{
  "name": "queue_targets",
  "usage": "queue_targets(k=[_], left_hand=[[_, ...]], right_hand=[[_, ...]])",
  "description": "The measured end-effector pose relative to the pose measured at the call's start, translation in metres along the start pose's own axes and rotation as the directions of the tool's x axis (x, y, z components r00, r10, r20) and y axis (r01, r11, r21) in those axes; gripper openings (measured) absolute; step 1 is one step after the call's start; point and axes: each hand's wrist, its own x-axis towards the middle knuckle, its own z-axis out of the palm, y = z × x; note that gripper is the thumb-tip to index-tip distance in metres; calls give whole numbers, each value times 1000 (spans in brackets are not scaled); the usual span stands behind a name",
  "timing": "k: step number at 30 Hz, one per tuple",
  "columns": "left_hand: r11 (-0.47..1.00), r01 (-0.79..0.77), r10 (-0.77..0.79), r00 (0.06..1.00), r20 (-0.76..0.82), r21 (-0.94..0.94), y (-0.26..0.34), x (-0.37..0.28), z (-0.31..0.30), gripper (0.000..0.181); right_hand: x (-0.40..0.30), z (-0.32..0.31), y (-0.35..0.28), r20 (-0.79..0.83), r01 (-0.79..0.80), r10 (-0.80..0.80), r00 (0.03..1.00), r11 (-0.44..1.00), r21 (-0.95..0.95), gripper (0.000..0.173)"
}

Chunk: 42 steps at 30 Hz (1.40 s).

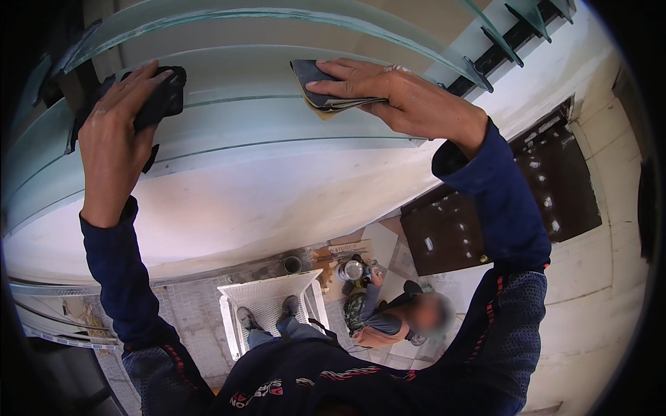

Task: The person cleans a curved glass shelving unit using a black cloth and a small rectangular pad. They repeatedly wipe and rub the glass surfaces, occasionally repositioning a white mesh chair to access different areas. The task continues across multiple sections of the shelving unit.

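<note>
My left hand (112, 122) is at the left end of a bank of glass louvre slats (237, 75), gripping a black pad (169, 99) that may be folded cloth. Its fingers lie over the pad, and the thumb is partly hidden. On the right, my right hand (411, 99) holds a folded sheet of sandpaper (303, 70), grey on one face and yellowish on the other. Two fingers lie on top of the sheet, its folded layers show below them, and it rests against a slat. The slats run across in front of me in tilted, overlapping rows.
I stand on a white perforated metal platform (260, 294). Below, a person (380, 322) crouches by a metal can (351, 270) and cardboard (320, 260). A dark cylindrical container (292, 264) stands near the white wall (234, 203). A brown door (447, 244) bears white patches.
</note>
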Motion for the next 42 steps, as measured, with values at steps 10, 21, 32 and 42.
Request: queue_targets(k=[10,21,32,42], left_hand=[[1000,-7,6,1000,16,18,-1,1,-1,51],[999,32,-32,999,2,-4,3,2,0,48],[999,33,-32,999,24,-20,0,1,-1,48],[999,20,-19,999,36,-32,-5,-1,0,47]], right_hand=[[13,0,-1,18,61,-62,998,998,19,60],[5,8,-9,-20,9,-9,1000,1000,7,81],[-18,5,-7,-6,-171,171,985,980,-101,74],[-35,18,-4,-57,-175,170,984,981,-86,75]])
